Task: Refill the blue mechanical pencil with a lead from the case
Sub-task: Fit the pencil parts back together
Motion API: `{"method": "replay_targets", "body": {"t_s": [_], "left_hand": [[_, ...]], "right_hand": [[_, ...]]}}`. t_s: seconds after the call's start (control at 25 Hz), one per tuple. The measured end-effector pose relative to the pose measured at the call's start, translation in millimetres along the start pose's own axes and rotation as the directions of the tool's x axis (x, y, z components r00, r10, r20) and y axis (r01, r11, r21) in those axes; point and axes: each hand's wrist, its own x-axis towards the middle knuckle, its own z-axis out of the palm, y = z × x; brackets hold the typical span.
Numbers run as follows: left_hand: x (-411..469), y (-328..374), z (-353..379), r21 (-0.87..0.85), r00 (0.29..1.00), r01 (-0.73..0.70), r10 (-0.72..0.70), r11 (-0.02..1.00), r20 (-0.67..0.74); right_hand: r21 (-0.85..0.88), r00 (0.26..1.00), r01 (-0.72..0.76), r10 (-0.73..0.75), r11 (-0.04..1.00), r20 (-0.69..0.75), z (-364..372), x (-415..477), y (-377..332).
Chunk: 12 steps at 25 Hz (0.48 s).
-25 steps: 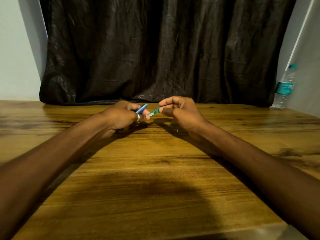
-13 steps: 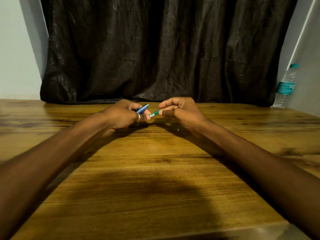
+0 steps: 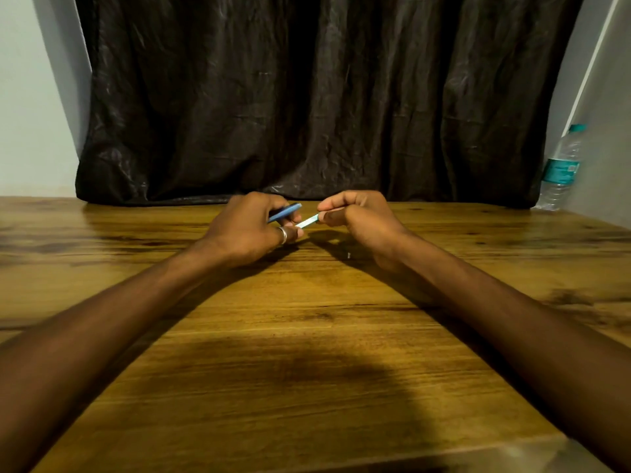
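My left hand [image 3: 247, 230], with a ring on one finger, is closed around the blue mechanical pencil [image 3: 285, 212]; its blue end sticks out up and to the right past my fingers. My right hand [image 3: 362, 218] pinches a small green and white lead case [image 3: 307, 221] that points left toward my left thumb and almost touches it. Both hands hover just above the wooden table [image 3: 307, 336] near its far edge. No loose lead can be made out.
A dark crumpled curtain [image 3: 324, 97] hangs behind the table. A clear water bottle [image 3: 561, 169] with a teal label stands at the far right corner by the wall. A tiny light speck [image 3: 348, 256] lies on the wood below my right hand.
The hands have stayed close together. The lead case's tip has edged slightly nearer my left thumb, and the pencil has barely moved.
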Motion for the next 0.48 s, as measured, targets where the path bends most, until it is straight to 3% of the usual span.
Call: {"method": "replay_targets", "body": {"t_s": [0.24,0.48], "left_hand": [[0.6,-0.2,2.0,0.117,1.0,0.001,-0.003,0.993,0.017],[2.6,-3.0,4.8,0.228,0.994,0.002,-0.027,0.974,0.108]], "right_hand": [[-0.033,0.999,-0.031,0.03,0.999,-0.023,-0.5,2.0,4.1],[-0.163,0.991,0.022,-0.043,0.986,-0.125,-2.3,11.5,8.2]]}}
